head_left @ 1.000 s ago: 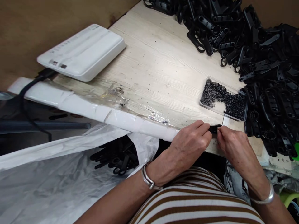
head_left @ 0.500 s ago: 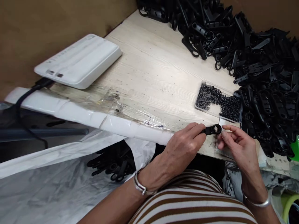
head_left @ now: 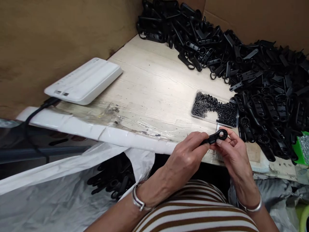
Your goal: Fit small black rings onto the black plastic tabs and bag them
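Note:
A black plastic handle piece with a ring end is held between my two hands above the table's front edge. My left hand grips its narrow end, with the fingers closed around it. At the ring, my right hand pinches the piece between thumb and fingers; whether a small part is also there I cannot make out. Just beyond my hands lies a clear shallow box of tiny black parts, spread in two heaps with a bare patch between them.
A big pile of black ring-ended pieces covers the back and right. A white box-shaped device with a black cable sits at the left. A green tray of small shiny parts stands far right. More black pieces lie below the table edge.
My right hand has closed in on the ring end and now grips it, its thumb on the piece. The ring end has tilted upward. The whole view has shifted slightly.

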{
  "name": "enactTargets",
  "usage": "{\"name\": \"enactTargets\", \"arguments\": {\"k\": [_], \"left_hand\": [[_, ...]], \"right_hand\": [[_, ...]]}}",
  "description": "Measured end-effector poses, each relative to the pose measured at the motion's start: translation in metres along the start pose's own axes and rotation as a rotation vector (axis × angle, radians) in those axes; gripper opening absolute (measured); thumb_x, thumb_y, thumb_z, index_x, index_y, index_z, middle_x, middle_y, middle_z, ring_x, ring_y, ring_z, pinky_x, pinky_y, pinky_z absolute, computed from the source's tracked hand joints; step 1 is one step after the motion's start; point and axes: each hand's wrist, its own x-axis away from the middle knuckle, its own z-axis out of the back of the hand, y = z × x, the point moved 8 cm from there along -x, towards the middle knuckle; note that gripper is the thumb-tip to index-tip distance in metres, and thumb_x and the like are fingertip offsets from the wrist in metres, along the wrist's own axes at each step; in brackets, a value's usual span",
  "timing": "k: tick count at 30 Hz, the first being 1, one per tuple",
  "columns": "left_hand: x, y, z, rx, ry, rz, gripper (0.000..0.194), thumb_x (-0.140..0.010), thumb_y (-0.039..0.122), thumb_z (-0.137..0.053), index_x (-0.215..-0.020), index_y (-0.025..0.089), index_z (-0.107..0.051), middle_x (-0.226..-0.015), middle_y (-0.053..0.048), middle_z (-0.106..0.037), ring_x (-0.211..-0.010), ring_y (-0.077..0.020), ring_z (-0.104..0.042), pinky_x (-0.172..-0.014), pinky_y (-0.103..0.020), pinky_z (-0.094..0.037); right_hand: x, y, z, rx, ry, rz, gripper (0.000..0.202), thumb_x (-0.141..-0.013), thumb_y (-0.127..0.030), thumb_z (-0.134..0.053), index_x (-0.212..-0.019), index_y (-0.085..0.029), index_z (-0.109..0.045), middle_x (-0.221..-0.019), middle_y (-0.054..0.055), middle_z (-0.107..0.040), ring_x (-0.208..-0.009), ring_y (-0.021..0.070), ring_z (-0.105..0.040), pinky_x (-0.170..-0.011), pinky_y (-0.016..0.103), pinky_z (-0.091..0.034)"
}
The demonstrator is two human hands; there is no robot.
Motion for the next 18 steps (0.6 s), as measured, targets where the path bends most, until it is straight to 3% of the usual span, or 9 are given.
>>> {"name": "enactTargets", "arguments": {"k": [5,10,14,18], "left_hand": [[-0.001,0.003,-0.002,0.018,-0.022,-0.001,0.018,-0.093,0.008,-0.048,-0.088,0.014,-0.064,-0.097,-0.008,-0.066,-0.091,-0.0144,-0.062,-0.081,-0.028,-0.057],[0.000,-0.002,-0.004,0.031,-0.021,0.053,0.017,-0.091,0.005,-0.051,-0.084,0.015,-0.064,-0.096,-0.008,-0.065,-0.089,-0.0137,-0.063,-0.077,-0.025,-0.057],[-0.001,-0.003,-0.011,0.035,-0.011,0.045,0.020,-0.092,0.008,-0.049,-0.080,0.016,-0.063,-0.091,-0.006,-0.066,-0.082,-0.0129,-0.065,-0.068,-0.021,-0.057],[-0.004,0.001,-0.018,0.047,-0.038,-0.012,0.012,-0.093,0.014,-0.052,-0.090,0.016,-0.063,-0.096,-0.009,-0.067,-0.085,-0.0148,-0.068,-0.071,-0.023,-0.059]], "right_hand": [[-0.005,0.004,0.004,-0.031,0.010,-0.036,0.039,-0.060,-0.021,-0.082,-0.093,-0.017,-0.062,-0.068,-0.004,-0.063,-0.053,0.0110,-0.062,-0.053,0.023,-0.059],[-0.006,0.012,0.002,-0.100,-0.121,-0.102,0.042,-0.063,-0.022,-0.083,-0.100,-0.017,-0.063,-0.079,-0.001,-0.067,-0.063,0.0132,-0.067,-0.062,0.026,-0.061],[-0.005,0.006,0.006,-0.068,-0.114,-0.029,0.050,-0.069,-0.026,-0.080,-0.114,-0.019,-0.062,-0.091,0.001,-0.066,-0.077,0.0138,-0.067,-0.068,0.025,-0.060],[-0.006,-0.011,0.014,0.150,-0.145,0.086,0.058,-0.079,-0.029,-0.070,-0.133,-0.022,-0.051,-0.090,-0.002,-0.063,-0.061,0.0084,-0.061,-0.061,0.023,-0.057]]}}
